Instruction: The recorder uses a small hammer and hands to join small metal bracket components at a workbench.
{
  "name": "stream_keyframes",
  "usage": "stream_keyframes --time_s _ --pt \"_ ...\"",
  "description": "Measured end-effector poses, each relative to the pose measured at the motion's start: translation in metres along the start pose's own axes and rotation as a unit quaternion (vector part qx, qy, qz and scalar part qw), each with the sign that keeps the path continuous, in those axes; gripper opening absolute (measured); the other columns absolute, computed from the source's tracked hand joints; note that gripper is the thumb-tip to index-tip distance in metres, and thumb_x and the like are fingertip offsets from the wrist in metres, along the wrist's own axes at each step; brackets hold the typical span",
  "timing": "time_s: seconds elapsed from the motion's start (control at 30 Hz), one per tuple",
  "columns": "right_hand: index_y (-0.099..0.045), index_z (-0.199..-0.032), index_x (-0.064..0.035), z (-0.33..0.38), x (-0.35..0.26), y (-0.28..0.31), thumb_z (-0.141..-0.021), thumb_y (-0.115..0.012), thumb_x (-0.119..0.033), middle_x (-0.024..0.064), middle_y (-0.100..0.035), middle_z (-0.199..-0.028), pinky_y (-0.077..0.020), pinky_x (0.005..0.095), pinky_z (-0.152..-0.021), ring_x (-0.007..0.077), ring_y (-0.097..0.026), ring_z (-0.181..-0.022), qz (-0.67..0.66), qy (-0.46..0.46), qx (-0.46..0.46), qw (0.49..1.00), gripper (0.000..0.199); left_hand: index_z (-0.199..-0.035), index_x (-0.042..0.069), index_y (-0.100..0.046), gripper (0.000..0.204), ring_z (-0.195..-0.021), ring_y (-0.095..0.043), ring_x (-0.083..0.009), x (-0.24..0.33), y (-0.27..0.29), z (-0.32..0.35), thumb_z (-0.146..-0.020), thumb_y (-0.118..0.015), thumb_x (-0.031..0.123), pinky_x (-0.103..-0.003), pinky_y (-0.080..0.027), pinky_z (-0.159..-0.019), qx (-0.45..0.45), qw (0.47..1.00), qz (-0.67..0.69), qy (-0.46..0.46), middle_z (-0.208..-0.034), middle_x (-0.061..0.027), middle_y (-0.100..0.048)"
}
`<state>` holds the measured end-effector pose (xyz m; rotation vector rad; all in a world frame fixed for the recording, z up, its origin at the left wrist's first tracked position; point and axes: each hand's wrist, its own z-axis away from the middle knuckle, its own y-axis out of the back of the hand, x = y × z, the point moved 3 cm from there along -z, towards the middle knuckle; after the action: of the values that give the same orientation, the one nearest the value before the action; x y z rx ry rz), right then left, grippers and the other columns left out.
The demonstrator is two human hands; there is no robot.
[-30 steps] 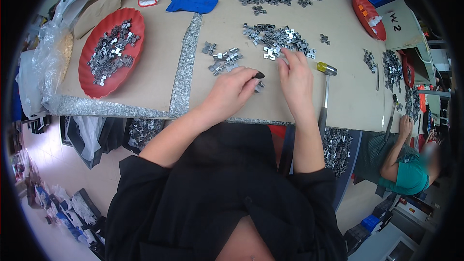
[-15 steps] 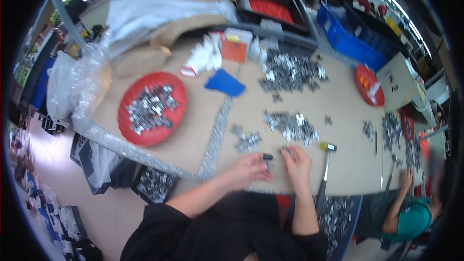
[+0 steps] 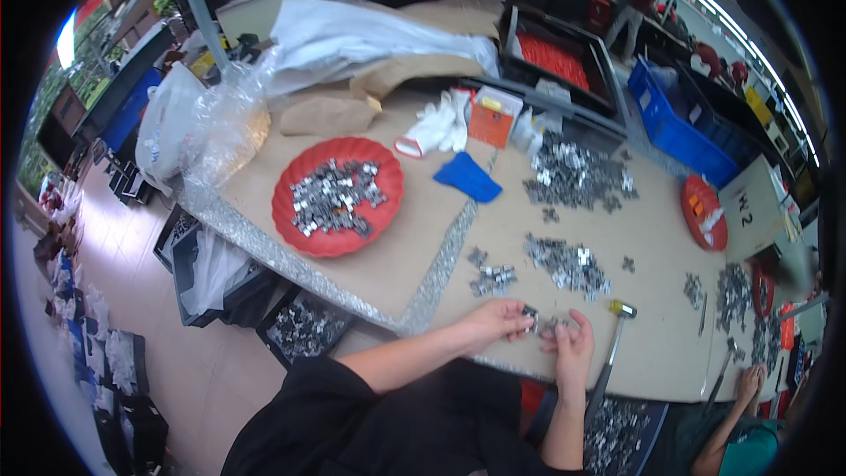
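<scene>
Just above the table's near edge, my left hand (image 3: 500,321) pinches a small dark and silvery metal piece (image 3: 530,317) between thumb and fingertips. Close by on its right, my right hand (image 3: 573,344) has its fingers bent around another small grey metal piece (image 3: 552,329), whose shape is blurred. The two pieces face each other with a narrow gap. Beyond the hands lie a small group of metal pieces (image 3: 493,279) and a larger pile (image 3: 571,269). A hammer (image 3: 614,344) with a yellowish head rests to the right of my right hand.
A red scalloped plate (image 3: 291,231) of metal pieces sits at left. Farther back are a blue cloth (image 3: 469,178), white gloves (image 3: 437,126), an orange box (image 3: 490,119) and a big pile (image 3: 577,174). A co-worker's hands (image 3: 751,383) are at far right.
The view has swung, moving the scene right and down. My left fingers have closed from a looser spread to a pinch on the piece, and both hands' pieces are closer together.
</scene>
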<state>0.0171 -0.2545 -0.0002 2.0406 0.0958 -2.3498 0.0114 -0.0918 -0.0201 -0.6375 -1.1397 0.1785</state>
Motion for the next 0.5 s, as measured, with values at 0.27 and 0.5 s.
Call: stream_keyframes --time_s 0.27,0.5 --pt "-0.052 -0.099 0.0007 -0.001 -0.007 -0.005 -0.08 -0.057 -0.009 0.0068 -0.057 -0.085 -0.0478 0.0223 -0.056 0.015 -0.059 -0.069 -0.101 -0.065 -0.005 0.993 0.021 -0.088 0.004 -0.057 0.011 -0.065 -0.051 -0.0071 0.007 0.008 0.001 -0.085 -0.053 0.014 -0.019 -0.042 -0.06 0.022 1.0 -0.007 0.018 -0.075 -0.0007 -0.057" --pt "-0.057 -0.096 0.0013 0.007 -0.003 -0.011 -0.079 -0.06 -0.008 0.0052 -0.06 -0.076 -0.042 0.0171 -0.047 0.0092 -0.057 -0.062 -0.098 -0.053 -0.044 0.993 0.019 -0.086 0.002 -0.056 0.015 -0.067 -0.052 -0.0078 0.01 -0.005 0.001 -0.086 -0.051 0.016 -0.02 -0.042 -0.059 0.027 0.999 -0.019 0.042 -0.075 -0.003 -0.057"
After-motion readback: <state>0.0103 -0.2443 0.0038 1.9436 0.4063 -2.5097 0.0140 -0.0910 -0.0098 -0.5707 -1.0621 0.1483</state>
